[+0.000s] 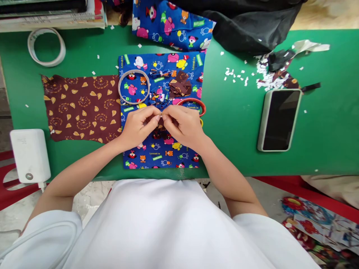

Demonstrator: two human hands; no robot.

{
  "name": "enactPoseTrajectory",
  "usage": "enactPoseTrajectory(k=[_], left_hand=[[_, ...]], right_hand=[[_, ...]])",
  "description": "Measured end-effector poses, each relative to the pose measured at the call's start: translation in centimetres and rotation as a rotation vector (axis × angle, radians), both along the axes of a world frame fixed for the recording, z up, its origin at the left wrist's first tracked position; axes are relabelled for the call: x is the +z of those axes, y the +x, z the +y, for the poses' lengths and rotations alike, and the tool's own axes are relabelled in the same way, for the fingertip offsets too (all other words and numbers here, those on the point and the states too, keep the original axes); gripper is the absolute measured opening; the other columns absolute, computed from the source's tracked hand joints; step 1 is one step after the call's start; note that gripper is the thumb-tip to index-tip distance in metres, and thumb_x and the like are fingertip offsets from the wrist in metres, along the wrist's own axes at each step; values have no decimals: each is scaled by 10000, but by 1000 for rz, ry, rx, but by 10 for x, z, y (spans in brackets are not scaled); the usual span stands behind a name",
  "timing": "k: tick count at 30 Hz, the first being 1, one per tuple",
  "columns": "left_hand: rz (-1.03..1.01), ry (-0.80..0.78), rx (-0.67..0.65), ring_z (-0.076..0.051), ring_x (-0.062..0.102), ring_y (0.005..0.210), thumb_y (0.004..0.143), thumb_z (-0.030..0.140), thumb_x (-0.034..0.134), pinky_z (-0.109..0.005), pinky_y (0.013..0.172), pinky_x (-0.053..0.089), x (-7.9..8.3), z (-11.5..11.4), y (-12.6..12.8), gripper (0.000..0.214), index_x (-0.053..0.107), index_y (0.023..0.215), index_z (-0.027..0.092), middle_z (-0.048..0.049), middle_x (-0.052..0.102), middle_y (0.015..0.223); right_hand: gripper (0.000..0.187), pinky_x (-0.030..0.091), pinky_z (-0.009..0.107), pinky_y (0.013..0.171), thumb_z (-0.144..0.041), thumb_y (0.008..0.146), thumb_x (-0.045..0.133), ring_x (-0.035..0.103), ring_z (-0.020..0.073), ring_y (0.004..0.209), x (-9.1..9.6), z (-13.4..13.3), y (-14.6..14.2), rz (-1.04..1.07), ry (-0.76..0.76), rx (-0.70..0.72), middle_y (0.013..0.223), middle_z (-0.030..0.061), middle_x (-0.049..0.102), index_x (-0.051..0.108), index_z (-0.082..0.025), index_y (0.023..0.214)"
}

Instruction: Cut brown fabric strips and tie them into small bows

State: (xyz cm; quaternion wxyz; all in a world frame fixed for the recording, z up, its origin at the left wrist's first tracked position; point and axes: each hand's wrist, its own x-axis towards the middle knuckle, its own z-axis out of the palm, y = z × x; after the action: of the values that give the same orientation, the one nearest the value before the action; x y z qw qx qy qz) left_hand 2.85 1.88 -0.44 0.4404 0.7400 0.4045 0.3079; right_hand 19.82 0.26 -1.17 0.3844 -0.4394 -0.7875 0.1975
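Observation:
Both my left hand (141, 125) and my right hand (183, 125) are closed in a pinch, fingertips meeting over the blue cartoon-print cloth (161, 160). What they pinch is small and mostly hidden; a bit of dark brown fabric shows just beneath the fingers. Beyond my hands lie folded brown fabric strips (180, 85) and small blue printed fabric pieces (159, 98). A tape roll (120, 87) rests on the cloth past my left hand. Red-handled scissors (202, 106) lie partly under my right hand.
Brown patterned cloth (84, 108) is spread to the left, near a white power bank (30, 155) and a wide tape roll (31, 52). To the right are a phone (279, 121) and white paper scraps (270, 76). A black bag (252, 28) and folded blue cloth (171, 26) sit at the back.

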Motion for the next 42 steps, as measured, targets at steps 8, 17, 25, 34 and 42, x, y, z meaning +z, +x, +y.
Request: enactPoseTrajectory(k=[8,17,25,34,42], left_hand=[[-47,-55,39,-84,469,571,920,279,468,-233,581,360,-3,-1,0,202,539,764,173,34,526,623],[-135,-130,41,-79,482,565,917,316,480,-208,541,384,-6,-3,0,144,479,841,194,30,504,681],[-72,7,-12,-95,473,596,932,293,447,-234,588,384,-2,-4,-1,196,511,784,181,14,516,669],[13,108,-53,-85,489,618,944,213,429,-213,631,387,-1,-1,-1,183,518,791,164,29,516,652],[47,106,-80,-96,505,631,930,207,419,-214,655,394,-1,-2,-1,182,507,774,171,30,512,641]], right_hand=[[140,350,237,540,-195,883,476,479,101,530,8,-2,-1,65,-156,-8,601,-36,544,490,-204,744],[155,326,218,506,-140,844,501,436,75,503,8,-1,-2,134,-183,-35,580,-38,533,515,-184,696],[152,318,212,495,-132,817,507,421,68,494,6,-1,-2,153,-151,-50,567,-41,519,529,-181,675],[145,333,206,486,-128,792,508,428,66,484,7,-2,-3,142,-126,-35,560,-39,534,535,-181,660],[139,310,212,477,-121,758,519,404,61,470,4,-1,-2,156,-133,-8,533,-47,508,530,-177,631]])
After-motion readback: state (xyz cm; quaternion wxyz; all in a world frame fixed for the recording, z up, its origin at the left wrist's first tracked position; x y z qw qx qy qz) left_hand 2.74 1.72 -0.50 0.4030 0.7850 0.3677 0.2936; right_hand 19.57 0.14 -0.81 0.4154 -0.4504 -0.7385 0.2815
